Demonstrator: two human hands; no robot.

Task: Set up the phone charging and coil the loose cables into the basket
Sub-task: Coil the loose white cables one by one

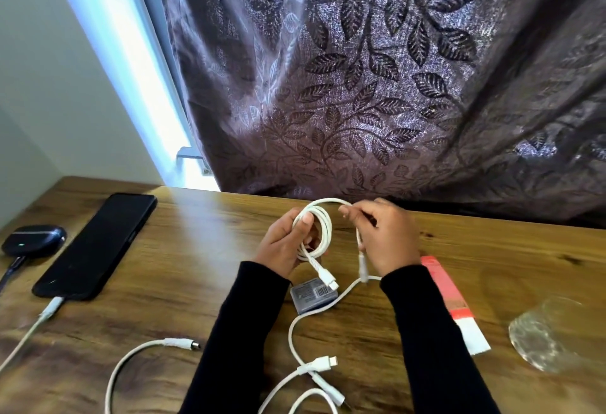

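Above the desk (203, 269), the left hand (282, 246) grips a white cable coil (314, 230) while the right hand (387, 236), just right of it, pinches the cable's trailing tail

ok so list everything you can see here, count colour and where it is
phone: 1, black, left on the table, white cable plugged into its near end
earbud case: 1, dark, far left, cable attached
coiled cable: 1, white, held in both hands above the table
loose cables: several, white, near edge of the table
small box: 1, grey with barcode, under the hands
flat pack: 1, red and white, right of centre
glass dish: 1, clear, far right
table: 1, wood
curtain: 1, purple leaf pattern, behind
left hand: grips the coil
right hand: pinches the cable
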